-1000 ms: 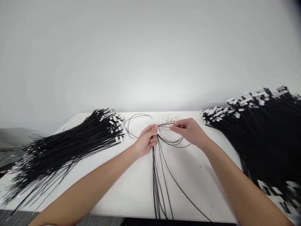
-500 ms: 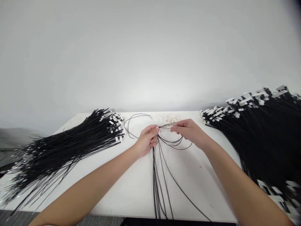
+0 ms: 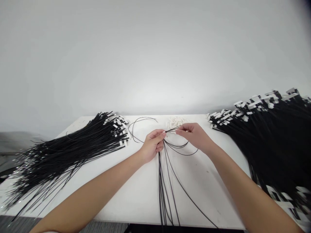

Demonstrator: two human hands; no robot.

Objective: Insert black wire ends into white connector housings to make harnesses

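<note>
My left hand (image 3: pixel 155 144) is closed in a pinch around a bunch of thin black wires (image 3: pixel 161 187) and a tiny white piece at the fingertips, too small to name. Several wires hang from this hand past the table's front edge, while others loop to the right below my right hand. My right hand (image 3: pixel 190 134) pinches black wire ends a short way to the right of the left fingertips. Wire strands run between both hands. Just behind them lies a small heap of white plastic pieces (image 3: pixel 176 120).
On the left of the white table (image 3: pixel 121 191) lies a thick bundle of black wires (image 3: pixel 73 145) with white ends. A larger bundle with white connectors (image 3: pixel 274 139) covers the right side. A loose curled wire (image 3: pixel 133 126) lies behind my left hand.
My left hand has shifted very slightly to the right, closer to my right hand. Otherwise the hold on the wires looks the same.
</note>
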